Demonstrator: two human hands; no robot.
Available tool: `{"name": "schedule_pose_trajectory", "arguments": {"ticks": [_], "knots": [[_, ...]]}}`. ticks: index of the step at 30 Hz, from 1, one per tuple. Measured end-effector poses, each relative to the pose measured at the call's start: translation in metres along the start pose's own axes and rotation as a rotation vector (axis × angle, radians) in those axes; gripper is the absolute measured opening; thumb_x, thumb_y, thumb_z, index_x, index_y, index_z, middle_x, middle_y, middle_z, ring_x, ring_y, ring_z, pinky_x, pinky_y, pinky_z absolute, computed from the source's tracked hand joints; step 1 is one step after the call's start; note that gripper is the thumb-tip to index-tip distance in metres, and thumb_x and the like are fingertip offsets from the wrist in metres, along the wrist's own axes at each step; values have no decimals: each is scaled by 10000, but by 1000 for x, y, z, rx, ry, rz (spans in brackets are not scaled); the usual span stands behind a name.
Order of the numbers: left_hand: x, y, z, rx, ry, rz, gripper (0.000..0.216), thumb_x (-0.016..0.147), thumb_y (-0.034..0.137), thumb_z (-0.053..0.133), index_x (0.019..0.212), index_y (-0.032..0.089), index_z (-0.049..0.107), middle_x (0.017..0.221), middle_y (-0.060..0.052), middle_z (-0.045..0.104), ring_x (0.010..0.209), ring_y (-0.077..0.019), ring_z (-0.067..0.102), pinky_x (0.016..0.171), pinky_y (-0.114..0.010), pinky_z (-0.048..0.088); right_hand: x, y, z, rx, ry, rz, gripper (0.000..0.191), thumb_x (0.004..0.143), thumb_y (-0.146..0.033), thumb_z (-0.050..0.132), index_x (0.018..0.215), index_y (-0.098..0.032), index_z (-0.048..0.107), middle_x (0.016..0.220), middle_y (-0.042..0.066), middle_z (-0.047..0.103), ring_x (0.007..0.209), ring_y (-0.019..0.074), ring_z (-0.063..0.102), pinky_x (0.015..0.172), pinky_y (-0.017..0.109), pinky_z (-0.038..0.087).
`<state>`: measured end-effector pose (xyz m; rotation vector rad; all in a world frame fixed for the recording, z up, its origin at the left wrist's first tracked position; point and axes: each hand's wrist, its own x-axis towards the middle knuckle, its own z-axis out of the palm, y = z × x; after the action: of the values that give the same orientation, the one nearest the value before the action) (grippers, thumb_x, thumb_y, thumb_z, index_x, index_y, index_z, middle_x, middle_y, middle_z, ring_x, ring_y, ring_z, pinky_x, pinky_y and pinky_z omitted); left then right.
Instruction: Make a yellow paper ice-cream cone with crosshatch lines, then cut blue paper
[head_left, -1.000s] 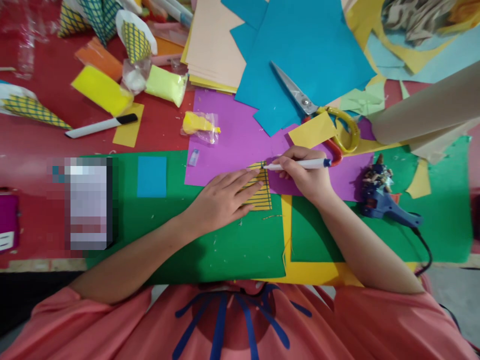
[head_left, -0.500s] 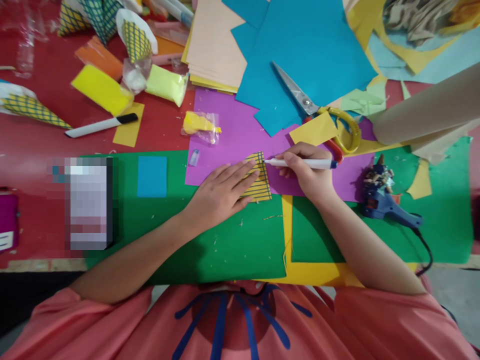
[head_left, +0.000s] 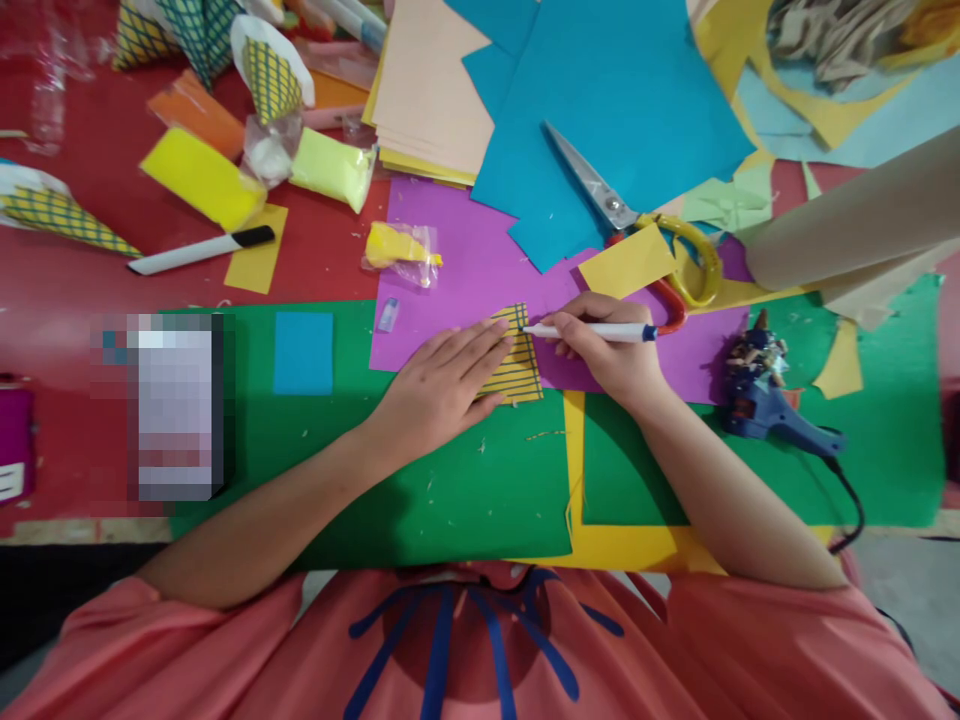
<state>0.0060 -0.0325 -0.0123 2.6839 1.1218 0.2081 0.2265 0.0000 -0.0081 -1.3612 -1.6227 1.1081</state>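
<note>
A small piece of yellow paper point(head_left: 519, 372) lies across the purple and green sheets, ruled with dark stripes and a few crossing lines near its right edge. My left hand point(head_left: 444, 378) rests flat on its left part, fingers stretched out, hiding that side. In my right hand point(head_left: 611, 350) is a white marker point(head_left: 600, 331) with a dark blue end, pinched between thumb and fingers. Its tip meets the paper near the upper right edge. Beneath is a purple sheet point(head_left: 465, 240), overlapping a green sheet point(head_left: 450, 510).
Scissors point(head_left: 611, 205) lie open on blue paper point(head_left: 622, 90) beyond my right hand. A blue glue gun point(head_left: 772, 405) with a cord rests at right, near a thick beige roll point(head_left: 855, 215). At left are a capped marker point(head_left: 202, 250), clay packets point(head_left: 202, 178) and a blue paper square point(head_left: 304, 353).
My right hand has shifted the marker slightly left and down, its tip moving along the yellow paper. My left hand stays almost in place.
</note>
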Motion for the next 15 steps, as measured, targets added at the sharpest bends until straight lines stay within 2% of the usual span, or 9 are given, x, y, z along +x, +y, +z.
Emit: {"name": "schedule_pose_trajectory", "arguments": {"ticks": [9, 15], "knots": [[0, 0, 1, 23, 12, 11, 515, 938, 349, 413, 1398, 123, 366, 1465, -106, 395, 1345, -246, 379, 1094, -419, 326, 0, -1, 0, 21, -35, 20, 182, 758, -194, 545, 590, -154, 599, 474, -32, 523, 436, 71, 457, 426, 216, 296], [0, 0, 0, 26, 11, 22, 514, 933, 336, 423, 1401, 129, 364, 1465, -104, 396, 1347, -245, 379, 1097, -423, 318, 0, -1, -1, 40, -48, 3, 172, 741, -164, 544, 588, -152, 622, 499, -24, 573, 443, 72, 483, 419, 206, 322]]}}
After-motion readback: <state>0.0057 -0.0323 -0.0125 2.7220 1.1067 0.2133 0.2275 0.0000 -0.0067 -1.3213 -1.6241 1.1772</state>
